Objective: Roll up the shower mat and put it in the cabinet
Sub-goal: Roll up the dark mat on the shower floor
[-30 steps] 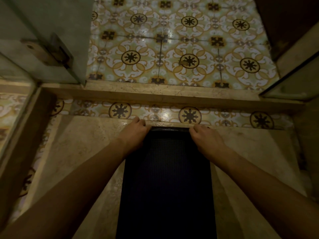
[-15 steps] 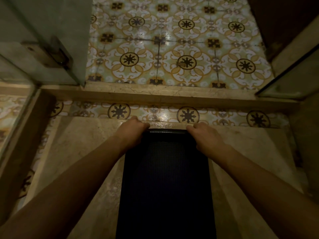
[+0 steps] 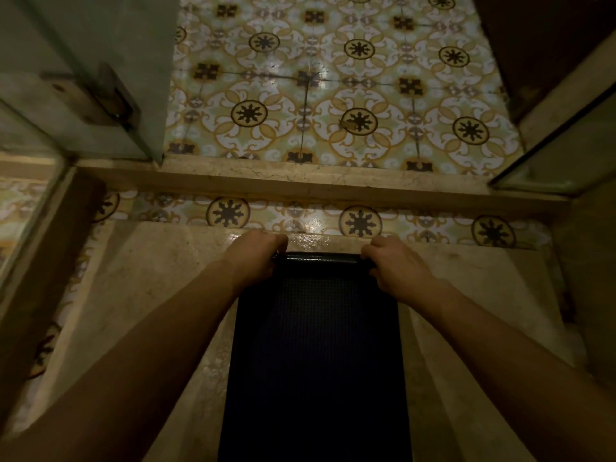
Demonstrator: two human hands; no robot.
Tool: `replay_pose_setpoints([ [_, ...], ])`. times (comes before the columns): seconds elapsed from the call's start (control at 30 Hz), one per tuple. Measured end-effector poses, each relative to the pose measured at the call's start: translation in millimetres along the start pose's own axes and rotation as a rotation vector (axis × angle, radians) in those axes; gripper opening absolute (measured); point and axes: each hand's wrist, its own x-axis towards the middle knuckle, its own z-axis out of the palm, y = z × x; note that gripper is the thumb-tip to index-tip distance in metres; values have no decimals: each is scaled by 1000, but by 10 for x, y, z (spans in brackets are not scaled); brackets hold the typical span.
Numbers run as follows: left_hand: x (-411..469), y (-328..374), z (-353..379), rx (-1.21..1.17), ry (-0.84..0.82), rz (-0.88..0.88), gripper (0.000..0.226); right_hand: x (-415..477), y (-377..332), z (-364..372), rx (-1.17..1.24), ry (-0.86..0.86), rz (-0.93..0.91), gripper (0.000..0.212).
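A dark, finely textured shower mat (image 3: 316,355) lies flat on the beige stone shower floor and runs from the bottom edge up the middle. Its far end is curled over into a thin roll (image 3: 321,257). My left hand (image 3: 256,258) grips the left corner of that rolled end. My right hand (image 3: 396,266) grips the right corner, fingers tucked under the curl. No cabinet is in view.
A raised stone threshold (image 3: 300,185) crosses the view beyond the mat, with patterned floor tiles (image 3: 333,95) past it. A glass door with a metal hinge (image 3: 113,98) stands at upper left. A glass panel (image 3: 560,155) stands at right, a stone ledge (image 3: 40,261) along the left.
Both hands have closed on the mat's far edge and turned it over toward me, so a thin roll now shows where the end lay flat.
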Motion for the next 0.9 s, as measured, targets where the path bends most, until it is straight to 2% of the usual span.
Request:
replay_pose_setpoints([
  [0.23,-64,-31,23,-31,-19,22,34,4,45,-34,106,-17,18,32],
  [0.3,-87,-30,36,-36,-11,22,33,-10,2,-17,79,-28,17,34],
  [0.43,-74,-2,56,-11,40,34,34,-25,-15,17,67,-52,24,25],
  [0.6,-112,-44,43,-16,-63,27,40,-10,-21,7,28,-76,27,26],
  [0.73,-92,16,49,-25,-8,4,46,3,-32,13,-5,-43,51,28],
  [0.83,-85,62,25,29,-23,17,37,-7,-18,-16,-7,-74,26,34],
  [0.9,-99,56,18,29,-63,14,32,-24,-9,-31,-3,-119,-1,31],
])
